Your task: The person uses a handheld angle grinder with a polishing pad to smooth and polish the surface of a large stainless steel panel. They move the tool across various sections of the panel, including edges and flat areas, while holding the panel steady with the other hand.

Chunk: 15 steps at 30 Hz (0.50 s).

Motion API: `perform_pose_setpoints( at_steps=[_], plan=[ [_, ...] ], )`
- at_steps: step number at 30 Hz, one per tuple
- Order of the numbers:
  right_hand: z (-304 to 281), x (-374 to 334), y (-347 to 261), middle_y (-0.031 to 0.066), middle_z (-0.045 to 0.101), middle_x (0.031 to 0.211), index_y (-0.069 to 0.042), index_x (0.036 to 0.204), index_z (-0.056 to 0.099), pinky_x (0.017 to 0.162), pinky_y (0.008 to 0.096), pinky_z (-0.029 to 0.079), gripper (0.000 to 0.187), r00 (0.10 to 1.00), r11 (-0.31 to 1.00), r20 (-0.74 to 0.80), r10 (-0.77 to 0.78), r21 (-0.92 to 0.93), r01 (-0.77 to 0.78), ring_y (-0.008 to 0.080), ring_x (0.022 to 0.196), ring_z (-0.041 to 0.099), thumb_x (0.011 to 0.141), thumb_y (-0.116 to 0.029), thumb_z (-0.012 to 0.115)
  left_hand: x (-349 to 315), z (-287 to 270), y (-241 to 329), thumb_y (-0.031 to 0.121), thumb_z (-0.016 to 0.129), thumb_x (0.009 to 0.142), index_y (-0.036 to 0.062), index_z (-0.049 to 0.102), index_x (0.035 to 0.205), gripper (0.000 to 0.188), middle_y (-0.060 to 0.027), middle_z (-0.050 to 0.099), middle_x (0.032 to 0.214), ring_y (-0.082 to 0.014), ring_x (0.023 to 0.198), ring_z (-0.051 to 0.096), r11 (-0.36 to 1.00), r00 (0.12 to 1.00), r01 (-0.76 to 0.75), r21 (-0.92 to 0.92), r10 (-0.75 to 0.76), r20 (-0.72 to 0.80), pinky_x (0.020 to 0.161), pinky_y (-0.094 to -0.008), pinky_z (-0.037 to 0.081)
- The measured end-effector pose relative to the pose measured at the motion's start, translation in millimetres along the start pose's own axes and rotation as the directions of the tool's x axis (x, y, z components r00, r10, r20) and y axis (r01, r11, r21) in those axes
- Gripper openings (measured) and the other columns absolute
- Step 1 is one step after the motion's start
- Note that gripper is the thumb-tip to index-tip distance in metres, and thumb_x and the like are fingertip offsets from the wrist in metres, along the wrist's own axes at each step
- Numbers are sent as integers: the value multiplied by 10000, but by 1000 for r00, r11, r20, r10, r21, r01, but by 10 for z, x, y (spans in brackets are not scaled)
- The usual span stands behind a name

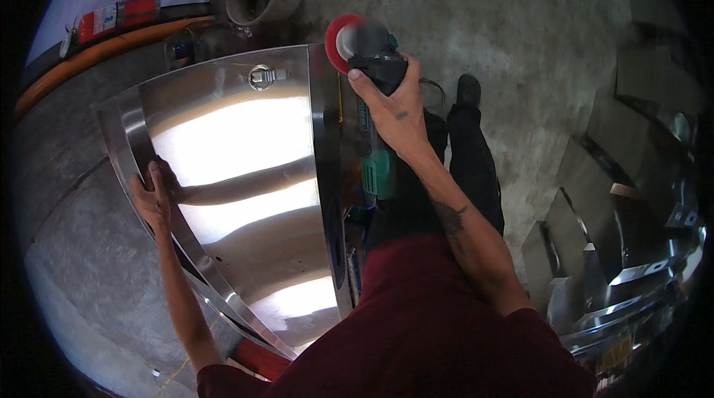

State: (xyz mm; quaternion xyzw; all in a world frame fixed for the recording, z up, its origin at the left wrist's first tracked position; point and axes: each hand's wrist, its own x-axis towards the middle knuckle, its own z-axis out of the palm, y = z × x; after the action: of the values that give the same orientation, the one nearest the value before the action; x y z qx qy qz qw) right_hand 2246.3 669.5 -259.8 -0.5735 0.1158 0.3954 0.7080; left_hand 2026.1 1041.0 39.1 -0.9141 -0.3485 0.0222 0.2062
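My right hand (398, 111) is wrapped around the head of an angle grinder (378, 63), with its green body hanging down towards my legs. A red-rimmed disc (332, 45) faces left, just beyond the far right corner of a shiny stainless steel panel (245, 219). At the panel's left side, my left hand (152, 201) grips the raised, folded edge, its fingers partly hidden by that edge. Near the panel's far edge sits a round recessed latch (260, 76).
A round bucket (286, 0) stands beyond the panel. Far left, an orange pipe (97, 62) runs beside a red fire extinguisher (119, 17). Several folded metal sheets (587, 204) stand to my right on the concrete floor (535, 41). Something red (260, 359) lies beneath the panel's near end.
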Motion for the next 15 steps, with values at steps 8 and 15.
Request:
perform_pose_setpoints(
  at_steps=[8, 15],
  plan=[
    [89, -33, -90, 277, 668, 1199, 42, 1475, 349, 911, 447, 604, 912, 999, 999, -9, -46, -8, 46, 353, 1052, 745, 947, -539, 811, 31, -126, -49, 465, 708, 1070, -52, 528, 922, 567, -211, 509, 843, -317, 800, 493, 1000, 1000, 12, -12, -12, 21, 772, -434, 466],
    [127, -16, -110, 284, 666, 1198, 41, 1473, 327, 893, 456, 611, 920, 1000, 1000, 5, -26, 1, 26, 363, 1022, 752, 945, -535, 813, 3, -49, -39, 414, 746, 1059, -51, 556, 916, 522, -140, 517, 831, -251, 797, 485, 969, 999, 1, -248, -11, -38, 755, -400, 450]
  ],
)
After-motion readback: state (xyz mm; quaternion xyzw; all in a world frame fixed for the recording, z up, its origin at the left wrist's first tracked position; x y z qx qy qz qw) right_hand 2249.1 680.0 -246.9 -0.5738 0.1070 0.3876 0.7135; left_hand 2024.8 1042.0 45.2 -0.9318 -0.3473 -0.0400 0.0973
